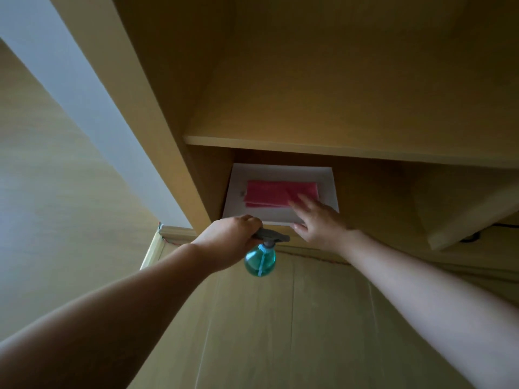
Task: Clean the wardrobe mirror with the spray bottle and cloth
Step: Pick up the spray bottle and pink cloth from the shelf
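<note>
— Wooden wardrobe [174,80] compartments in dim light. What are the hands doing?
— The left hand [233,237] is curled round the grey trigger head of the spray bottle [259,261]. The bottle's teal body hangs below the fist, just in front of the lower compartment's near edge.
— And the right?
— The right hand [317,223] reaches in with fingers straight and slightly spread, its fingertips resting on the near right corner of the pink cloth [269,193].
— Where does the cloth lie?
— Folded flat on a white tray [327,186] in the lower compartment, under the shelf [309,148]. The tray sits close against the compartment's left wall.
</note>
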